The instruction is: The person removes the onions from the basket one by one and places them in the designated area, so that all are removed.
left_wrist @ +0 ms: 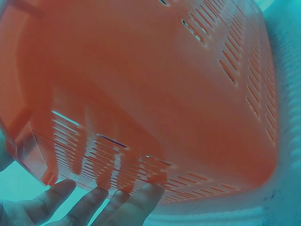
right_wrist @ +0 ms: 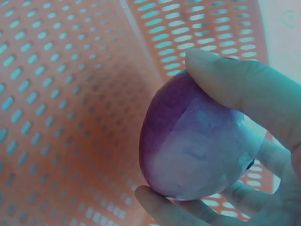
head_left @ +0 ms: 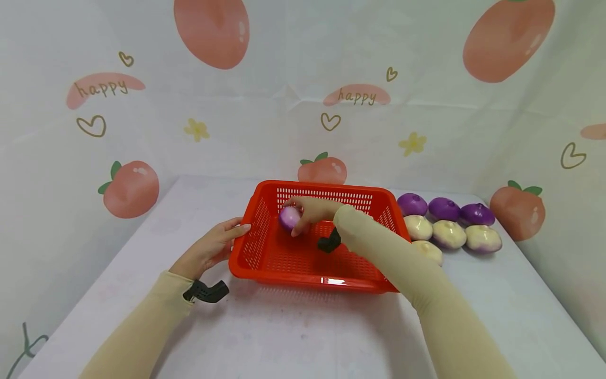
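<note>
Pinched one round purple-and-white plastic turnip (head_left: 289, 218) in right hand (head_left: 310, 212) inside red slotted plastic basket (head_left: 265, 252), steadied its left rim with left hand (head_left: 210, 248) fingers straight, left seven turnips (head_left: 445, 225) at table's right edge

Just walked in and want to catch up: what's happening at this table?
A person's right hand grips a purple-and-white turnip inside the red basket. The left hand rests with straight fingers against the basket's left wall. Seven more turnips lie on the table to the basket's right.
</note>
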`<state>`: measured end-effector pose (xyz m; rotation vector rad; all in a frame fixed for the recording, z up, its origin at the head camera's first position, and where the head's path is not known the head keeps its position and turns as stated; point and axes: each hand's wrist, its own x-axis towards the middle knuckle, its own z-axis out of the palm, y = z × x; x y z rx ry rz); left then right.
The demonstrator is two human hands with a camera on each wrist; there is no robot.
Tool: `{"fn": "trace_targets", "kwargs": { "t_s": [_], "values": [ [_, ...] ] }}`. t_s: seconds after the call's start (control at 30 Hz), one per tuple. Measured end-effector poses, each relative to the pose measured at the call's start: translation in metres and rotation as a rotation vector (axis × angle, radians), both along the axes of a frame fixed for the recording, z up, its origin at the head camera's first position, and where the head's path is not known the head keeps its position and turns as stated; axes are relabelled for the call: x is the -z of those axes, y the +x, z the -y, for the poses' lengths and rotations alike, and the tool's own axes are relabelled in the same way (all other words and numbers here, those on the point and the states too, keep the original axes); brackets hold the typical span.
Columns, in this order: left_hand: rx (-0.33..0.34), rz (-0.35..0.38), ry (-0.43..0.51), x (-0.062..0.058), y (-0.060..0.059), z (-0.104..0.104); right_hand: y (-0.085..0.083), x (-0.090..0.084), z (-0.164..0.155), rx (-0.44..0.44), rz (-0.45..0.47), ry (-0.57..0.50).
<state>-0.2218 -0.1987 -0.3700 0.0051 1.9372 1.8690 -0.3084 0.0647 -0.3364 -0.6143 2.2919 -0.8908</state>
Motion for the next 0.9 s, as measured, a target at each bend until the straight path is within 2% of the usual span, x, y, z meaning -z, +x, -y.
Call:
{"fn": "trace_targets", "kwargs": {
  "t_s": [0.1, 0.23, 0.53, 0.73, 0.9],
  "values": [
    [-0.007, 0.004, -0.002, 0.001, 0.000, 0.001, -0.001, -0.010, -0.008, 0.009, -0.018, -0.016],
    [-0.010, 0.000, 0.001, 0.001, -0.001, 0.001, -0.002, -0.027, -0.024, 0.016, -0.110, -0.071],
    [0.010, -0.005, 0.044, 0.001, 0.000, 0.001, 0.017, -0.070, -0.073, 0.138, -0.235, -0.328],
    [-0.002, 0.001, 0.036, 0.001, 0.000, 0.000, 0.038, -0.089, -0.122, 0.290, -0.354, -0.459],
    [-0.004, -0.001, 0.031, 0.000, 0.000, 0.001, 0.060, -0.086, -0.166, 0.458, -0.400, -0.602]
  ]
}}
